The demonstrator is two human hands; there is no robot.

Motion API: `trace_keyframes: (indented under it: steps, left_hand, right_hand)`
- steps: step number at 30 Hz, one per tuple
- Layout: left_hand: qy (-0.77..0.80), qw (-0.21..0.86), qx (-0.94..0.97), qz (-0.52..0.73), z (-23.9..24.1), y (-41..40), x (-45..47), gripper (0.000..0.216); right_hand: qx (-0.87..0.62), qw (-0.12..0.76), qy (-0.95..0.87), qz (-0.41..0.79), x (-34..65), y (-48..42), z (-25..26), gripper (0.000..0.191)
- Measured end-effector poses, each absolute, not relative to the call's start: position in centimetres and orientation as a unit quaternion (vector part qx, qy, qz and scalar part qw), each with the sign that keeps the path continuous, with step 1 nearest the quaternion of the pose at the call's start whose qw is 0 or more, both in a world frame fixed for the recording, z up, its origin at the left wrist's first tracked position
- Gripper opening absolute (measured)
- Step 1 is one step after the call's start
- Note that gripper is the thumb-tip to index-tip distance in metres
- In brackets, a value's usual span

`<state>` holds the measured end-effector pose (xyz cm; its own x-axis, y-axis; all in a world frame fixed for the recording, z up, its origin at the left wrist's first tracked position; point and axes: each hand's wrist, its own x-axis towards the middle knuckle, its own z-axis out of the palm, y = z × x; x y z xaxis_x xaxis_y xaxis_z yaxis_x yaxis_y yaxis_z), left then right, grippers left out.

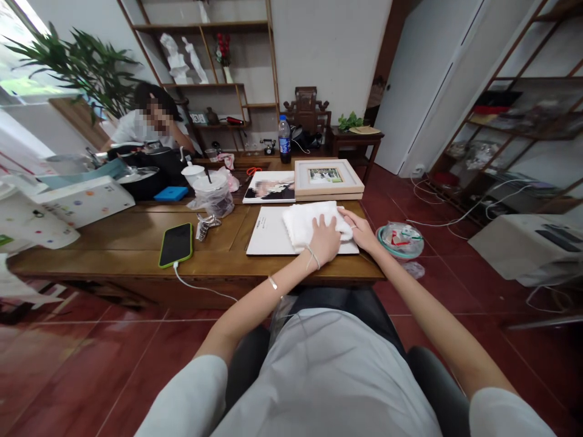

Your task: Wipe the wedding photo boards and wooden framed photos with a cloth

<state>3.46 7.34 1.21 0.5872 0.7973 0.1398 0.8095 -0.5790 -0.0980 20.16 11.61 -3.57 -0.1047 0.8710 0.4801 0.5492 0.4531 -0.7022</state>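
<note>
On red tiles (136,352), a brown table (223,250): white cloth (300,223) on white panel (268,238).

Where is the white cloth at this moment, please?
In the head view, the white cloth lies just right of centre on the white board, nearer than the picture frame, with the left hand on top and the right hand at its right edge.

Cloth (300,226) on the panel (264,240), picture frame (327,176) behind, phone (177,244) to the left.
</note>
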Motion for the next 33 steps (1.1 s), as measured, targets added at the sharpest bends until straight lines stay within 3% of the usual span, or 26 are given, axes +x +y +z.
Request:
trace_keyframes:
  steps: [10,20,24,28,33]
  left_hand:
    - [-0.363,0.067,-0.929,-0.032,2.1,-1.4,-0.1,0.031]
    - [-0.424,-0.006,-0.906,-0.008,4.1,10.1,-0.7,0.039]
    - [-0.42,-0.042,-0.904,-0.062,4.4,14.6,0.1,0.045]
    - [-0.354,-0.062,-0.93,-0.078,4.3,15.9,2.1,0.047]
    - [-0.401,-0.005,-0.915,-0.048,3.8,15.4,2.8,0.046]
  right_hand:
    - [-0.477,0.365,-0.79,0.124,19.6,11.9,-4.0,0.033]
    - [-0.473,0.349,-0.802,0.103,19.8,11.9,-4.5,0.04]
    - [-0.48,0.353,-0.797,0.1,19.8,12.0,-4.6,0.037]
    - [-0.485,0.343,-0.799,0.092,19.8,12.0,-4.4,0.036]
    - [-0.48,0.341,-0.803,0.094,19.8,12.0,-4.3,0.038]
